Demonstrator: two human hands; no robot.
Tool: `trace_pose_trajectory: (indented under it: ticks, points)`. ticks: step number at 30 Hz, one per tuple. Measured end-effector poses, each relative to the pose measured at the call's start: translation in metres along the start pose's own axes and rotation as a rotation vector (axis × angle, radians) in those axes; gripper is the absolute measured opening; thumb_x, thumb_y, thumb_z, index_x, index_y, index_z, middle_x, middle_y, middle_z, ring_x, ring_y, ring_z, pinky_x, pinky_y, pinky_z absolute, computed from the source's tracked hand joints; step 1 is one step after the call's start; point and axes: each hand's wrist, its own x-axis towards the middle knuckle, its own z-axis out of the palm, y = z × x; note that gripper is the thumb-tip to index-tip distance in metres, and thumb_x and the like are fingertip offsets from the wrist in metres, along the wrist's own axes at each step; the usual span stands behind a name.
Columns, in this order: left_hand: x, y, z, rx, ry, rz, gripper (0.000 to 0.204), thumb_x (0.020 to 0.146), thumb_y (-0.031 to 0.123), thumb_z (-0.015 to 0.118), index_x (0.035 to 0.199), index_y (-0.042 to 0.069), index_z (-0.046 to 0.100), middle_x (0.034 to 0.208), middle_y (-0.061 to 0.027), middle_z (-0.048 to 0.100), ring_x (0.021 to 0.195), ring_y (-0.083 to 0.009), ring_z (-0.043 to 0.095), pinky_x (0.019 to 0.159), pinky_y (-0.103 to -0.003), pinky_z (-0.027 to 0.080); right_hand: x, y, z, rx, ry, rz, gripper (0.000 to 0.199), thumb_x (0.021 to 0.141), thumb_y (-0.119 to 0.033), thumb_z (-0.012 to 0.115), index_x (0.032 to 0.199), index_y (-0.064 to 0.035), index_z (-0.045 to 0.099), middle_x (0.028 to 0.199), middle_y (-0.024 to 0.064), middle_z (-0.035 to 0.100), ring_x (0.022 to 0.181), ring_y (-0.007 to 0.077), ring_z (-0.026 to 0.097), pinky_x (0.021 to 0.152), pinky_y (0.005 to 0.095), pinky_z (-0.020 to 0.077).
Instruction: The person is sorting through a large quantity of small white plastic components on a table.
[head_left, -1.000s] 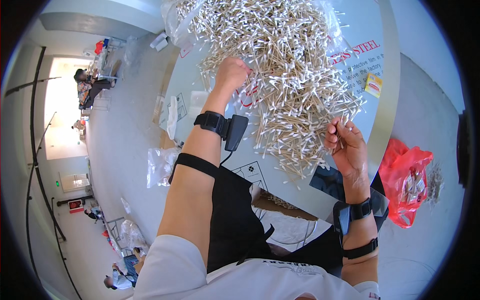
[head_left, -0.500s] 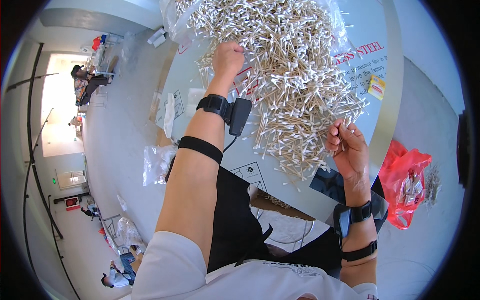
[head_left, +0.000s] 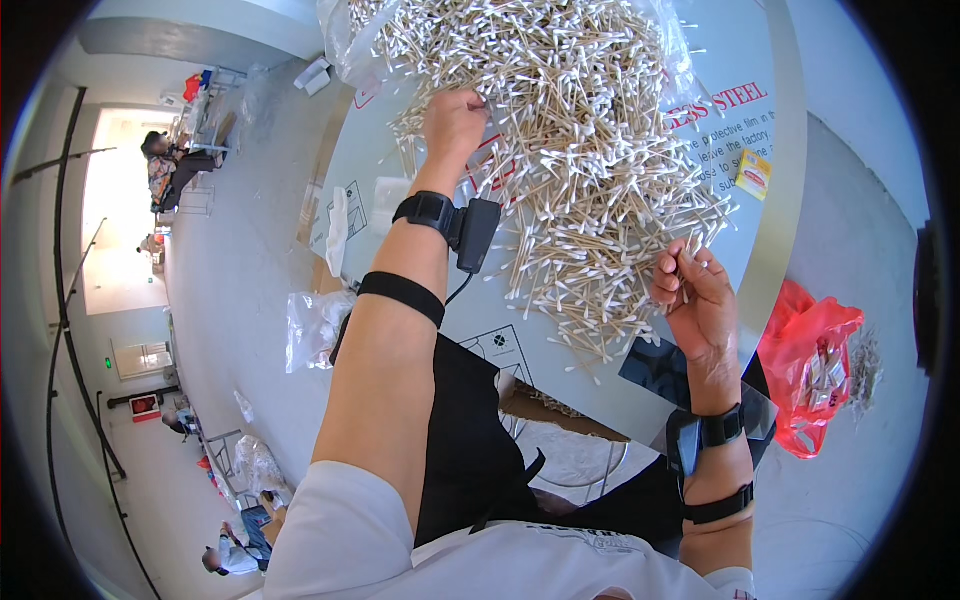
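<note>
A large heap of cotton swabs (head_left: pixel 600 190) with white tips and pale wooden sticks spreads over the table. At its left edge is my left hand (head_left: pixel 455 128), fingers curled and closed, the fingertips turned toward the swabs. Whatever those fingers pinch is hidden by the hand. At the near right edge of the heap, palm up, my right hand (head_left: pixel 700 298) is closed round a few cotton swabs (head_left: pixel 694 246), their tips poking out between thumb and fingers.
Film with printing covers the table (head_left: pixel 470 330). On its right lies a small yellow box (head_left: pixel 753 176). A red plastic bag (head_left: pixel 808 355) with small packs sits beyond the right edge. Clear plastic bags (head_left: pixel 312 325) lie left. People sit farther off at left.
My left hand has shifted very slightly toward me at the heap's edge. The right hand stays in place with its swabs.
</note>
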Motion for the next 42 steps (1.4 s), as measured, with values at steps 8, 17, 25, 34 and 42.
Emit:
trace_pose_trajectory:
  ticks: [8, 17, 25, 34, 42]
  points:
    - [0.003, 0.002, -0.019, 0.050, -0.214, -0.037, 0.012, 0.069, 0.013, 0.067, 0.073, 0.002, 0.065, 0.063, -0.0076, 0.059, 0.062, -0.0210, 0.057, 0.059, -0.032, 0.045, 0.000, 0.002, 0.003, -0.029, 0.018, -0.005, 0.013, 0.091, -0.007, 0.046, 0.095, 0.0015, 0.054, 0.079, 0.0082, 0.056, 0.064, 0.0116, 0.048, 0.055, 0.0225, 0.0381]
    - [-0.068, 0.036, -0.043, -0.525, -0.359, -0.414, 0.007, 0.074, 0.010, 0.067, 0.076, 0.004, 0.064, 0.064, 0.0016, 0.055, 0.052, -0.0059, 0.044, 0.047, -0.021, 0.034, -0.001, 0.004, 0.005, -0.051, -0.012, 0.014, 0.012, 0.090, -0.005, 0.047, 0.094, 0.0027, 0.054, 0.077, 0.0076, 0.055, 0.060, 0.0089, 0.043, 0.052, 0.0197, 0.0334]
    - [-0.103, 0.061, -0.065, -0.777, -0.642, -0.319, 0.001, 0.078, 0.004, 0.061, 0.077, 0.005, 0.060, 0.067, 0.0027, 0.054, 0.059, -0.0065, 0.046, 0.054, -0.021, 0.038, 0.001, 0.000, -0.003, -0.038, -0.005, -0.006, 0.012, 0.089, -0.005, 0.047, 0.096, 0.0028, 0.054, 0.078, 0.0079, 0.055, 0.061, 0.0090, 0.044, 0.052, 0.0199, 0.0340]
    - [-0.287, 0.101, -0.076, -0.250, -1.214, 0.165, 0.012, 0.069, 0.013, 0.064, 0.066, 0.005, 0.055, 0.073, -0.0108, 0.054, 0.072, -0.0304, 0.055, 0.062, -0.038, 0.043, -0.001, -0.002, -0.005, 0.039, -0.099, -0.002, 0.014, 0.090, -0.005, 0.044, 0.098, 0.0044, 0.052, 0.082, 0.0091, 0.053, 0.063, 0.0099, 0.043, 0.054, 0.0203, 0.0355]
    - [-0.311, 0.103, -0.089, -0.011, -0.989, 0.248, 0.014, 0.069, 0.001, 0.053, 0.079, 0.007, 0.061, 0.087, -0.0094, 0.054, 0.084, -0.0289, 0.055, 0.068, -0.040, 0.047, -0.001, -0.003, -0.008, 0.030, -0.091, -0.008, 0.014, 0.091, -0.005, 0.044, 0.097, 0.0043, 0.052, 0.082, 0.0090, 0.053, 0.063, 0.0098, 0.044, 0.054, 0.0206, 0.0358]
